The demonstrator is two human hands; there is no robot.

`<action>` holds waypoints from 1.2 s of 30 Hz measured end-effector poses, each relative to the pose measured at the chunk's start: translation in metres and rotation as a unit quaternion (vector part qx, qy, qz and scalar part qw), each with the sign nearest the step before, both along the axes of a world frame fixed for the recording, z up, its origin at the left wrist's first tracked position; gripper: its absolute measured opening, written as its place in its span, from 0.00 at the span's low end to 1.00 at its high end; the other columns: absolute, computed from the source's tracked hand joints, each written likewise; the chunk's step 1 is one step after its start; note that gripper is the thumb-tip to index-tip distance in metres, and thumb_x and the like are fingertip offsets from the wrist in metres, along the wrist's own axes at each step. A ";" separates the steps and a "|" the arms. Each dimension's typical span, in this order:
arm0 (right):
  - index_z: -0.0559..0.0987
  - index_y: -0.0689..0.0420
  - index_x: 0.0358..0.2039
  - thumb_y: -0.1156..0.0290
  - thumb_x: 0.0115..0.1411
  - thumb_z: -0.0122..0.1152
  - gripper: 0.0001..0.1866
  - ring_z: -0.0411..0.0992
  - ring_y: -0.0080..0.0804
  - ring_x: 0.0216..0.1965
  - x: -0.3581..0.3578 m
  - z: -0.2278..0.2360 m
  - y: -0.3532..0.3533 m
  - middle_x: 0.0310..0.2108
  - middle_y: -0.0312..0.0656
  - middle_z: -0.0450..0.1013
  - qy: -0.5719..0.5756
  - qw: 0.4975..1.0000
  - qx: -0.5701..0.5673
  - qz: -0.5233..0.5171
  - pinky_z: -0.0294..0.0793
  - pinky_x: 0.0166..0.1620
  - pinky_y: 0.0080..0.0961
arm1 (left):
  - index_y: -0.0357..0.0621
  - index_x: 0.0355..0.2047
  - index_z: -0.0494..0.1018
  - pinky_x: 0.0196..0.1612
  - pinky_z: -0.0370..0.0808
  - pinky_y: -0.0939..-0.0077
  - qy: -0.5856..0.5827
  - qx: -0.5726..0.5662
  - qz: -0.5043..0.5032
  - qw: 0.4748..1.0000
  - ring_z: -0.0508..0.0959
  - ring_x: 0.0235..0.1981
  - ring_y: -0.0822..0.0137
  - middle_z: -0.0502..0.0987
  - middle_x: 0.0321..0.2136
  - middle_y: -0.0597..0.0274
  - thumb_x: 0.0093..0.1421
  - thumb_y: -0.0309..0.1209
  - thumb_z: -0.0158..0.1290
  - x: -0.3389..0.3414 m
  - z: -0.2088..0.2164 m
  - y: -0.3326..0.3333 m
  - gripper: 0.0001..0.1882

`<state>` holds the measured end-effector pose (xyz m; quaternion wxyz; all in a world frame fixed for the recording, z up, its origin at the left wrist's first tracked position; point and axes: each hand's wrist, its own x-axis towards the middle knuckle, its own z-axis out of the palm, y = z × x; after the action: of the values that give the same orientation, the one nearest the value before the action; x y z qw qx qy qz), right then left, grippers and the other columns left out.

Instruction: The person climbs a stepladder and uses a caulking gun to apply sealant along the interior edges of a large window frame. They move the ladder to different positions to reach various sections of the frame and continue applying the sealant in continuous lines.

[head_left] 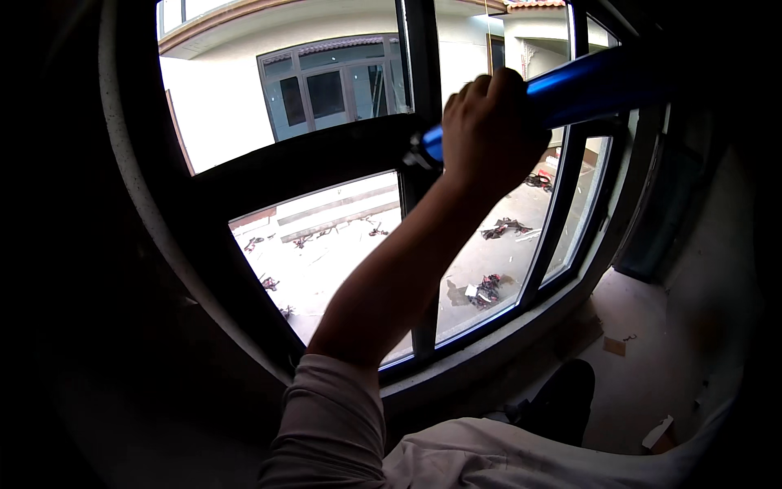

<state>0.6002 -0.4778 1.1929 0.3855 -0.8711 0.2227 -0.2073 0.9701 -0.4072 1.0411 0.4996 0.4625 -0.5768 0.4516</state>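
My left hand [490, 134] is raised in front of a window, with its fingers wrapped round the blue barrel of what looks like a caulking gun [574, 88]. The gun lies slantwise, and its dark front end [419, 153] points left and a little down. That end is at the dark window frame [326, 143], where the crossbar meets the upright; I cannot tell whether it touches. The rear of the gun fades into blackness at the upper right. My right hand does not show.
Beyond the glass lies a yard with dark tangled debris [485, 291] and a pale building [216, 98]. A sill [481, 350] runs below the window. At the lower right, cardboard scraps [614, 346] lie on the floor near my dark-clad leg [564, 399].
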 end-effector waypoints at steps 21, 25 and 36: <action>0.72 0.57 0.39 0.71 0.57 0.64 0.12 0.71 0.28 0.36 0.292 -0.163 0.041 0.35 0.40 0.69 -0.431 0.818 -0.370 0.094 0.73 0.36 0.24 | 0.28 0.44 0.67 0.38 0.77 0.67 0.465 -0.037 -0.422 0.777 0.76 0.35 0.59 0.71 0.33 0.50 0.58 0.32 0.60 0.050 0.123 0.129 0.21; 0.72 0.55 0.49 0.66 0.45 0.76 0.31 0.69 0.40 0.52 0.313 -0.108 0.073 0.48 0.47 0.68 -0.408 0.744 -0.501 0.173 0.74 0.52 0.38 | 0.26 0.48 0.63 0.41 0.77 0.59 0.440 -0.012 -0.434 0.786 0.76 0.38 0.54 0.71 0.37 0.45 0.59 0.32 0.58 0.086 0.137 0.172 0.24; 0.75 0.58 0.41 0.64 0.42 0.75 0.26 0.72 0.41 0.42 0.358 -0.048 0.124 0.37 0.45 0.71 -0.251 0.671 -0.687 0.123 0.73 0.48 0.34 | 0.39 0.35 0.69 0.29 0.81 0.66 0.414 0.012 -0.461 0.785 0.78 0.22 0.62 0.73 0.21 0.56 0.63 0.33 0.52 0.168 0.149 0.227 0.09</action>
<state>0.9581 -0.3539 1.1451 -0.2587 -0.8247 -0.1972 -0.4627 1.1379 -0.1806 1.1899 0.8331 0.2904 -0.4649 -0.0741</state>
